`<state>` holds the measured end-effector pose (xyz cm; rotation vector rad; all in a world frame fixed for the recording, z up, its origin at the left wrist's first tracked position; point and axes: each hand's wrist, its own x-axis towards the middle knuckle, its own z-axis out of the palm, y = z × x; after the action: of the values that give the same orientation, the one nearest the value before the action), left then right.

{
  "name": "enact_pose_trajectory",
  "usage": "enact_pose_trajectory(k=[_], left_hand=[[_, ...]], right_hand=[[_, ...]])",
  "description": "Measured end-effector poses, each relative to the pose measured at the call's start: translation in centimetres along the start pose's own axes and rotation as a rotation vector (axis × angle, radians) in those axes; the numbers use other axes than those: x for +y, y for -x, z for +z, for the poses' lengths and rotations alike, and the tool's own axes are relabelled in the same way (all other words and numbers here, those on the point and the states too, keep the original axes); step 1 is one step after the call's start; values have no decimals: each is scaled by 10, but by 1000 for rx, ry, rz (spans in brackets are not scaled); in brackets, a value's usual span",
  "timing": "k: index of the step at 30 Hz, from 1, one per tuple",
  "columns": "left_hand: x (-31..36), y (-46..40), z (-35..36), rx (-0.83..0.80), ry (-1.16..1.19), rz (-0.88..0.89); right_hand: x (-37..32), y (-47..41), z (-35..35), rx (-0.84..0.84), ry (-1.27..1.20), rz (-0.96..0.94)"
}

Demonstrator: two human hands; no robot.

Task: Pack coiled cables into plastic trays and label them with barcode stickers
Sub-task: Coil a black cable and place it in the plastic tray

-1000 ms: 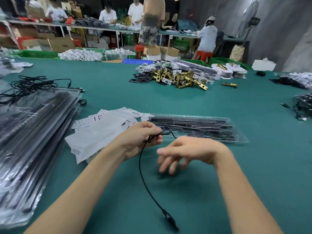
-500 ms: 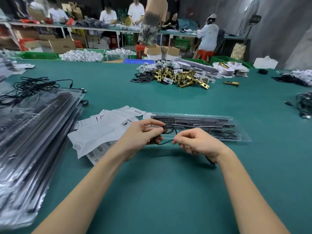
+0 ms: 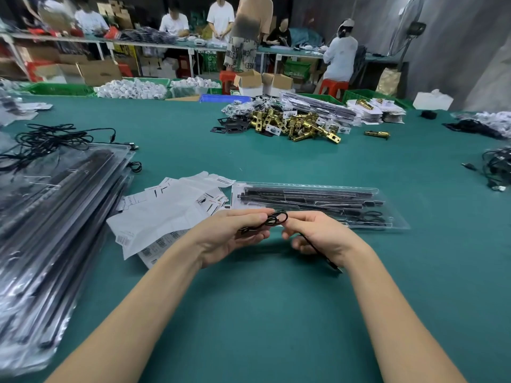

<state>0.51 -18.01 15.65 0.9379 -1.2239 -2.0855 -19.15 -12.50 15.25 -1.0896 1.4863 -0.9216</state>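
Below and toward the wearer from the left hand (image 3: 231, 234) and right hand (image 3: 322, 234), the green felt tabletop (image 3: 262, 313) lies bare, crossed only by the forearms; just beyond both hands a clear plastic tray of black rods (image 3: 312, 201) blocks the forward path; left of the left hand, loose white barcode label sheets (image 3: 166, 214) cover the surface; further left a tall stack of clear filled trays (image 3: 52, 230) walls that side; right of the right hand the felt runs open to a tangle of black cables (image 3: 497, 167); far ahead sits a heap of brass latch parts (image 3: 293, 123).
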Motion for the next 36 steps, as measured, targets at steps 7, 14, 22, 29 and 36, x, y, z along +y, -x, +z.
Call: enact_pose_trajectory(k=[7,14,22,29,36], left_hand=[[-3,-3,1,81,31,26],[-6,-2,3,65,-51,-15],[-11,-1,9,128,-288,124],[-14,0,12,189,-751,337],[-23,1,24,117,-935,655]], right_hand=[[-9,14,-28,-59,318,6],[-4,18,-56,328,397,-125],[-33,11,-23,285,-321,-236],[-39,12,2,223,-218,-371],[-25,2,16,330,539,-415]])
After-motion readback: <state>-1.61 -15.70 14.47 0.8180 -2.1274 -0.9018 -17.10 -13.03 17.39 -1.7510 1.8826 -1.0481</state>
